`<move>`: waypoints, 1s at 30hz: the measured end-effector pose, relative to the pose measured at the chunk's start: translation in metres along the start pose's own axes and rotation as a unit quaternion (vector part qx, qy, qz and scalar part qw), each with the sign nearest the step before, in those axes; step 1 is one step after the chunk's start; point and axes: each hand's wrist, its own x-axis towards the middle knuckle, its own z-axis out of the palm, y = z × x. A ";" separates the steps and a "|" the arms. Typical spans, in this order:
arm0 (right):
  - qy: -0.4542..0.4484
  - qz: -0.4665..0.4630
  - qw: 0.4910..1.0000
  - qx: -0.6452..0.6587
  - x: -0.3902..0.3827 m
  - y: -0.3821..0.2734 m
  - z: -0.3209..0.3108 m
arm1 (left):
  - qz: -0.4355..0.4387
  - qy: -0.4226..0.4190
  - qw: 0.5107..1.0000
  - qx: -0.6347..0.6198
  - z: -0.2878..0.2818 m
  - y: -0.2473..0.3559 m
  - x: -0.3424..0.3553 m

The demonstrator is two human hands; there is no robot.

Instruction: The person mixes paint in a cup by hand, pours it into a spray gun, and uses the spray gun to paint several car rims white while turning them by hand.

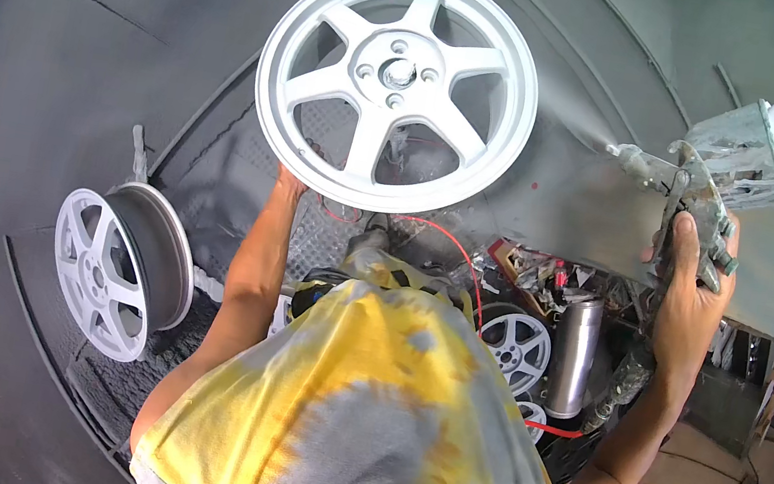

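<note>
Right hand [688, 290] fingers wrapped around spray gun [695, 180].

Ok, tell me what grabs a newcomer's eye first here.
The white five-spoke wheel at top centre, propped from below by the left hand. At right, the right hand clasps a paint-crusted spray gun aimed at that wheel. A second white wheel stands on edge at left.
</note>
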 end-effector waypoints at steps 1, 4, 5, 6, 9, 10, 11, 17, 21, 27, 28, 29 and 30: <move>-0.008 0.017 1.000 0.006 -0.001 -0.004 0.002 | -0.005 -0.006 1.000 0.011 0.002 0.007 0.004; -0.020 0.059 0.997 0.034 -0.011 -0.025 0.007 | -0.013 -0.016 0.999 0.038 0.002 0.026 0.014; -0.036 0.077 0.996 0.038 -0.014 -0.029 0.005 | -0.016 -0.018 0.999 0.046 0.002 0.032 0.018; -0.052 0.094 0.993 0.041 -0.016 -0.033 0.003 | -0.017 -0.021 0.998 0.054 0.003 0.038 0.023; -0.082 0.120 0.989 0.036 -0.016 -0.042 0.006 | -0.022 -0.032 0.997 0.073 0.006 0.053 0.038; -0.083 0.120 0.989 0.025 -0.014 -0.042 0.008 | -0.024 -0.037 0.996 0.079 0.010 0.057 0.045; -0.086 0.118 0.989 0.015 -0.012 -0.042 0.011 | -0.028 -0.040 0.996 0.078 0.012 0.059 0.050; -0.011 0.018 0.999 -0.024 0.031 -0.036 0.040 | -0.027 -0.063 0.992 0.106 0.030 0.081 0.077; 0.023 -0.007 0.999 -0.024 0.062 -0.036 0.076 | -0.029 -0.068 0.991 0.108 0.037 0.090 0.088; -0.059 -0.049 0.996 0.036 0.099 -0.039 0.123 | -0.034 -0.077 0.990 0.110 0.036 0.098 0.089; -0.064 -0.064 0.995 0.030 0.102 -0.039 0.131 | -0.034 -0.078 0.990 0.111 0.037 0.100 0.089; -0.069 -0.079 0.994 0.025 0.102 -0.040 0.138 | -0.035 -0.079 0.990 0.111 0.039 0.100 0.088; -0.060 -0.088 0.993 0.041 0.099 -0.046 0.146 | -0.036 -0.080 0.990 0.106 0.040 0.101 0.087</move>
